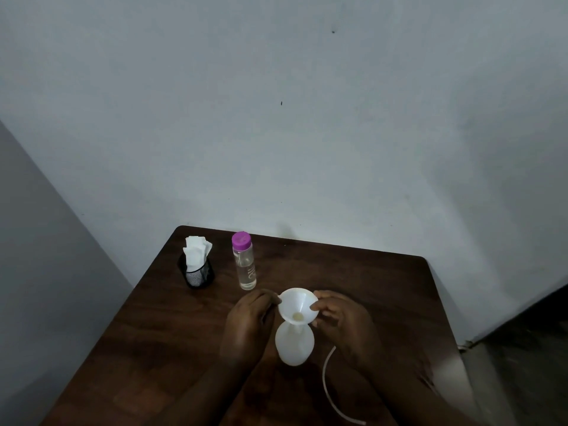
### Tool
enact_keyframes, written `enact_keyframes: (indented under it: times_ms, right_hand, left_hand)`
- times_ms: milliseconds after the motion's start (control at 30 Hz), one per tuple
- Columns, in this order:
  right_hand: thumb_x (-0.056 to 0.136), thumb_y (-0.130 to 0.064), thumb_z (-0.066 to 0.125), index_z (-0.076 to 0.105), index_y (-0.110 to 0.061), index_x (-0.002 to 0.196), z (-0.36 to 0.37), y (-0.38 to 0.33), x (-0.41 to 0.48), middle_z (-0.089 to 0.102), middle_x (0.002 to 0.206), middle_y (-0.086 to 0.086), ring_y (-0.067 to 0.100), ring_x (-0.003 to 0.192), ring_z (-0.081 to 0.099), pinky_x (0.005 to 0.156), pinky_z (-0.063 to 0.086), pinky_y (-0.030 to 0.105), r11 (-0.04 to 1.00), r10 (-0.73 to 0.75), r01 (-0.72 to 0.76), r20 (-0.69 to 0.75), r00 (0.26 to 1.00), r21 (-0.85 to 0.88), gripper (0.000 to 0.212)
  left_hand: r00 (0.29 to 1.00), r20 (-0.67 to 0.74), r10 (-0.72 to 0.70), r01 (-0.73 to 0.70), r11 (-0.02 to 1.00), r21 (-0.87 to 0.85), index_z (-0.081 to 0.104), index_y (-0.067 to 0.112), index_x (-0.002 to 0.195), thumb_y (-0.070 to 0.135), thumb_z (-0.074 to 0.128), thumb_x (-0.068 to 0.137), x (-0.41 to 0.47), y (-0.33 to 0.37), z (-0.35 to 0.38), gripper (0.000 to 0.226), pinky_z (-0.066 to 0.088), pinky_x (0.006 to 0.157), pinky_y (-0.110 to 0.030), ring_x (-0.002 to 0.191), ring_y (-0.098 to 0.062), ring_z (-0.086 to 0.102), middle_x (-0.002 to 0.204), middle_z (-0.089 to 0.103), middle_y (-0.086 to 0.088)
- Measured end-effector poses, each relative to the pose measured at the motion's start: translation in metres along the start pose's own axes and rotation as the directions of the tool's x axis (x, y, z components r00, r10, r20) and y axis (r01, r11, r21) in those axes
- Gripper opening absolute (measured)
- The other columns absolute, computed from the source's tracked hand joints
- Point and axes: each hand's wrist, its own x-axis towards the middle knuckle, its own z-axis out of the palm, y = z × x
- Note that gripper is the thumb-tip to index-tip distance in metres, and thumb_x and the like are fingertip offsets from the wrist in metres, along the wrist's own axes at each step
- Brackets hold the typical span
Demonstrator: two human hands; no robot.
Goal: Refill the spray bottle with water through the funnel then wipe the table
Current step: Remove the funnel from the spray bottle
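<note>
A white funnel (297,305) sits in the neck of a white spray bottle (294,344) standing on the dark wooden table (172,342). My left hand (247,322) pinches the funnel's left rim. My right hand (344,324) pinches its right rim. A clear water bottle with a purple cap (244,261) stands upright behind them, closed. A thin white tube (326,385) curves over the table at the right of the spray bottle; its top end is hidden behind my right hand.
A black mesh cup holding white tissues (196,262) stands at the table's back left. The table's far edge meets a pale wall. A dark floor lies beyond the right edge.
</note>
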Motion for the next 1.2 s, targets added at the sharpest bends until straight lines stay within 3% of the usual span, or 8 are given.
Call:
enact_keyframes:
  times_ms: [100,233,467,600,700,833,1000,1200]
  right_hand:
    - [0.074,-0.003,0.084,0.078,-0.015,0.102,-0.004,-0.005,0.007,0.065,0.125,-0.005,0.002,0.113,0.064,0.092,0.052,0.017,0.998,0.032,-0.031,-0.018,0.999,0.059,0.031]
    - [0.073,0.000,0.083,0.078,-0.017,0.106,-0.011,-0.010,0.018,0.069,0.121,-0.008,0.003,0.109,0.066,0.092,0.054,0.020,0.979,0.100,-0.098,-0.006,0.995,0.180,0.037]
    - [0.082,-0.009,0.078,0.074,-0.014,0.115,-0.011,-0.005,0.046,0.075,0.107,-0.005,0.006,0.098,0.071,0.083,0.058,0.023,0.918,0.258,-0.260,0.048,0.965,0.300,0.033]
    - [0.088,-0.019,0.074,0.070,-0.012,0.117,0.000,0.007,0.062,0.075,0.101,0.003,0.021,0.094,0.073,0.081,0.062,0.036,0.792,0.459,-0.440,0.062,0.886,0.423,0.031]
    - [0.090,-0.022,0.073,0.069,-0.010,0.116,0.008,0.021,0.073,0.075,0.097,0.010,0.024,0.089,0.074,0.078,0.063,0.036,0.724,0.560,-0.525,0.062,0.826,0.448,0.029]
    - [0.090,-0.025,0.073,0.066,-0.010,0.106,0.023,0.046,0.087,0.072,0.097,0.012,0.025,0.085,0.073,0.074,0.063,0.038,0.648,0.685,-0.638,0.046,0.727,0.417,0.023]
    - [0.090,-0.026,0.072,0.066,-0.008,0.100,0.045,0.078,0.105,0.072,0.092,0.013,0.029,0.083,0.073,0.075,0.063,0.042,0.576,0.778,-0.721,0.014,0.629,0.384,0.022]
    - [0.091,-0.026,0.071,0.067,-0.003,0.101,0.069,0.104,0.125,0.071,0.085,0.015,0.033,0.082,0.073,0.079,0.061,0.050,0.576,0.797,-0.751,-0.018,0.603,0.323,0.025]
  left_hand:
    - [0.999,-0.010,-0.034,0.034,0.999,-0.016,0.074,0.022,0.098,0.001,0.079,0.081,0.012,-0.001,0.001,0.027,0.046,0.084,-0.005,0.094,0.004,0.063,0.101,0.072,0.013]
    - [0.998,-0.024,-0.065,0.064,0.997,-0.047,0.075,0.022,0.097,0.002,0.078,0.083,0.024,-0.003,0.002,0.024,0.056,0.078,-0.019,0.089,0.001,0.066,0.098,0.073,0.014]
    - [0.961,0.013,-0.275,0.272,0.941,-0.203,0.074,0.022,0.094,0.007,0.076,0.087,0.047,-0.017,0.021,0.016,0.056,0.074,-0.018,0.085,0.001,0.068,0.089,0.072,0.014]
    - [0.917,0.094,-0.387,0.396,0.865,-0.309,0.072,0.018,0.095,0.002,0.074,0.087,0.067,-0.027,0.041,0.018,0.055,0.075,-0.015,0.088,0.001,0.068,0.093,0.073,0.009]
    - [0.861,0.151,-0.486,0.508,0.798,-0.325,0.071,0.017,0.093,0.003,0.076,0.086,0.075,-0.038,0.060,0.017,0.052,0.071,-0.011,0.085,0.005,0.067,0.091,0.072,0.009]
    - [0.777,0.187,-0.601,0.624,0.699,-0.349,0.070,0.022,0.086,0.004,0.076,0.085,0.078,-0.055,0.091,0.019,0.053,0.070,-0.019,0.086,-0.006,0.070,0.087,0.073,0.009]
    - [0.700,0.252,-0.668,0.712,0.626,-0.320,0.072,0.019,0.094,0.011,0.074,0.089,0.082,-0.077,0.117,0.009,0.049,0.069,-0.018,0.089,-0.007,0.068,0.091,0.072,0.009]
    - [0.677,0.268,-0.686,0.736,0.634,-0.235,0.072,0.030,0.092,0.018,0.072,0.091,0.087,-0.107,0.141,0.012,0.057,0.085,-0.031,0.090,-0.006,0.067,0.096,0.073,0.009]
